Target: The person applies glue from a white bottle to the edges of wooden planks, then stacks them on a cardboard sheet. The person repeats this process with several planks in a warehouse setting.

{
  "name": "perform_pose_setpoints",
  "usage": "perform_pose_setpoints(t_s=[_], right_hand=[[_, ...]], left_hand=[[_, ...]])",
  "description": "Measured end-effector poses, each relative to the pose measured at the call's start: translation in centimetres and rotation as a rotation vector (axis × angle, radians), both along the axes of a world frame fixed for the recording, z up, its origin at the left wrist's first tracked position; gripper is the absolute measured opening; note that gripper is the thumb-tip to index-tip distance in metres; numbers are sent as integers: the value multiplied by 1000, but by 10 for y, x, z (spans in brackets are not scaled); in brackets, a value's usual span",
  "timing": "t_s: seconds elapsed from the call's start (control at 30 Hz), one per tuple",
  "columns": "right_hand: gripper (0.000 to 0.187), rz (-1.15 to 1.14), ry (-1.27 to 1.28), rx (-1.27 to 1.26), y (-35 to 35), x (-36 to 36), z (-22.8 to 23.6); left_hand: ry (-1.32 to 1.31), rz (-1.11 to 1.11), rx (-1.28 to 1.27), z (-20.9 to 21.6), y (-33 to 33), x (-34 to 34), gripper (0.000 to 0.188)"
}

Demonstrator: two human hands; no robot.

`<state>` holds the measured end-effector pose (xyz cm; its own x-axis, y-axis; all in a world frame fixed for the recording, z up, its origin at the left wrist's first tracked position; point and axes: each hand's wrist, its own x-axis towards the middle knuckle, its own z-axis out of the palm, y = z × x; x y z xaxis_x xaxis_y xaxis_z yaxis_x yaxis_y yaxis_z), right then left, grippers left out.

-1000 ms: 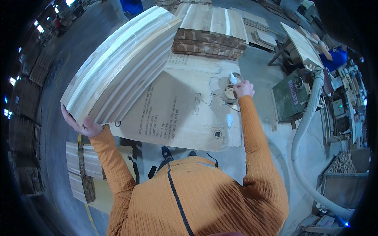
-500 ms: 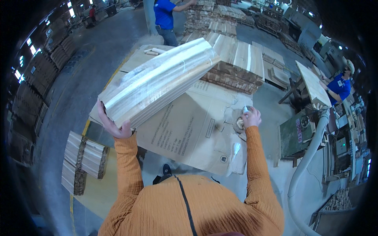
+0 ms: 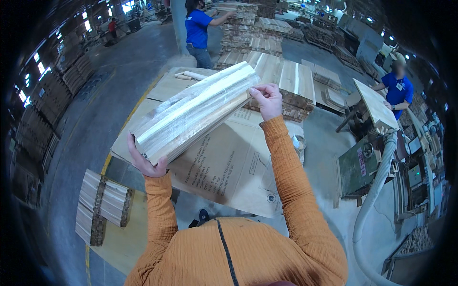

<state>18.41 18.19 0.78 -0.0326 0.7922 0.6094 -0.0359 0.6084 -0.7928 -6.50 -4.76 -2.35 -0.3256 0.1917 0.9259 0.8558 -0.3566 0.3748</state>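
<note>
A stack of long wooden boards (image 3: 195,105) slants over the table from near left to far right, its top pale with darker streaks. My left hand (image 3: 148,159) is wrapped round the stack's near end, thumb on the near side and fingers on the far side. At the far end my right hand (image 3: 268,97) is closed, thumb and fingertips pressed together against the top board's right edge. Whatever those fingertips hold is too small to make out. Right of my right forearm, a small dish (image 3: 300,148) with a whitish-blue thing in it lies partly hidden on the cardboard.
Printed cardboard (image 3: 229,167) covers the table. Beyond it stands a pile of boards (image 3: 286,78); more stacked boards (image 3: 112,200) lie at lower left. A grey hose (image 3: 377,190) and green machine (image 3: 358,164) stand at right. Two co-workers in blue (image 3: 197,31) work farther off.
My right hand has left the dish and moved up and left to the boards' far edge. The stack's far end has dipped slightly, while my left hand keeps its hold.
</note>
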Motion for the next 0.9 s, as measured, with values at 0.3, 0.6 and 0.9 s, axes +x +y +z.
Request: perform_pose_setpoints(t_s=[0.3,0.6,0.9], right_hand=[[13,-41,116,-120,6,-8,-17],[17,-140,80,-62,0,-13,-5],[13,-124,-162,149,-41,-41,30]], left_hand=[[-35,-22,20,-1,0,4,100],[-19,-4,17,-2,0,1,99],[-26,4,37,-4,2,-1,99]])
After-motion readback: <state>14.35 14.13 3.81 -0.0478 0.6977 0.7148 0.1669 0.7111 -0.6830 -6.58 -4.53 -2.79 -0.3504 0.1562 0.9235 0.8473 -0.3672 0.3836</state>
